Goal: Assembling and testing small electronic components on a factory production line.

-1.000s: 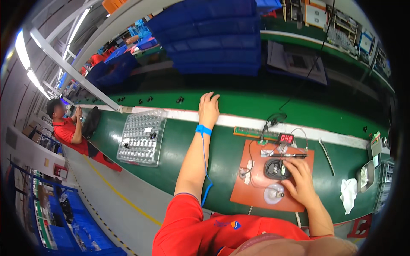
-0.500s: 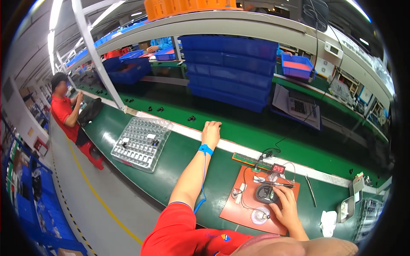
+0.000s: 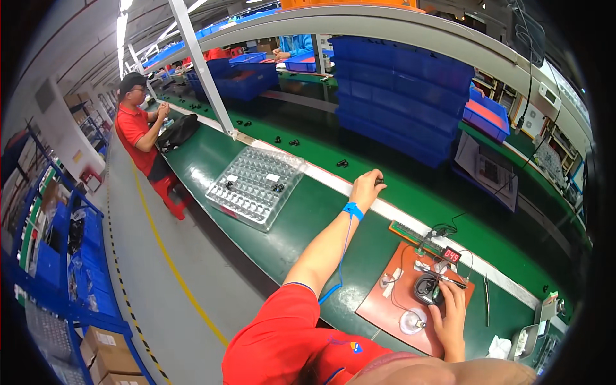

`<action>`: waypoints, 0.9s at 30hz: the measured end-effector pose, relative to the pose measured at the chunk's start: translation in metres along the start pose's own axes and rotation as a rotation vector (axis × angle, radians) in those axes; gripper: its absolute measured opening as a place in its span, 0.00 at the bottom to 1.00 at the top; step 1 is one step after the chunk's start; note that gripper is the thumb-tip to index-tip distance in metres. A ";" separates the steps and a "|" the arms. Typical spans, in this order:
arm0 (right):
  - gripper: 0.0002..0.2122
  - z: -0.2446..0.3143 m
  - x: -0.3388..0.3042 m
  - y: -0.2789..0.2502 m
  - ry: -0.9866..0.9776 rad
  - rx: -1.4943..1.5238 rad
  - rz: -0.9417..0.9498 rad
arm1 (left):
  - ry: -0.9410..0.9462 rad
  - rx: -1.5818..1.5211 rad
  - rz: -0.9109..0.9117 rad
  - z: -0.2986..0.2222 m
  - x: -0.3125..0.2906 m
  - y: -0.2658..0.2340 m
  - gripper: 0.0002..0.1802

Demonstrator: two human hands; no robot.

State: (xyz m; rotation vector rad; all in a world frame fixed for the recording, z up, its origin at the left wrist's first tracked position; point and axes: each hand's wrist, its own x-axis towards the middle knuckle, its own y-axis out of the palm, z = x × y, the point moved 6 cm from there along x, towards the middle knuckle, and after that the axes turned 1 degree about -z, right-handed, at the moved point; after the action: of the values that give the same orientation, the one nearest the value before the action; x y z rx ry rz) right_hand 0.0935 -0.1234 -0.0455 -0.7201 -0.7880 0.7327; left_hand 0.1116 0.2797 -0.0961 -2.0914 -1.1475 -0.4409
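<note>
My left hand (image 3: 367,190) reaches over the white rail to the green belt. Its fingers are pinched on a small black part (image 3: 379,181). A blue band with a cord circles that wrist. On the orange-red mat (image 3: 378,307), my right hand (image 3: 452,316) curls its fingers and thumb against the right side of a round black case (image 3: 426,290). Something small and green shows at the case, by the fingertips. A slim dark tool (image 3: 453,278) lies just beyond these fingers. A small red-digit display (image 3: 452,255) stands behind it, with thin wires around the mat.
A clear plastic tray (image 3: 253,192) with a few black parts lies left on the bench. More black parts (image 3: 342,163) sit along the belt. Stacked blue bins (image 3: 398,96) stand beyond. Tweezers (image 3: 487,301) lie right of the mat. A co-worker (image 3: 138,125) sits far left.
The view has swung left, so the scene sits farther right. My left hand has closed on a small black part at the belt. My right hand stays at the round case.
</note>
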 end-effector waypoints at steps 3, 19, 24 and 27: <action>0.26 0.000 -0.001 -0.001 0.001 -0.001 0.003 | 0.006 0.038 0.008 -0.007 -0.002 -0.001 0.12; 0.17 0.001 0.025 -0.012 -0.059 -0.134 0.057 | -0.145 -0.571 0.030 -0.106 -0.018 0.023 0.11; 0.17 -0.007 0.030 0.001 -0.010 -0.153 0.029 | -0.023 -0.584 0.341 -0.188 -0.078 0.038 0.11; 0.18 -0.008 0.020 0.003 0.011 -0.161 -0.033 | 0.113 -0.626 0.487 -0.216 -0.103 0.045 0.08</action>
State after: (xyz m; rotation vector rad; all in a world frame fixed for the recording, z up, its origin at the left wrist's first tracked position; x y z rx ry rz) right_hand 0.1091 -0.1086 -0.0450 -0.8534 -0.8537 0.6398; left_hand 0.1005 0.0472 -0.0245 -2.7311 -0.4194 -0.7313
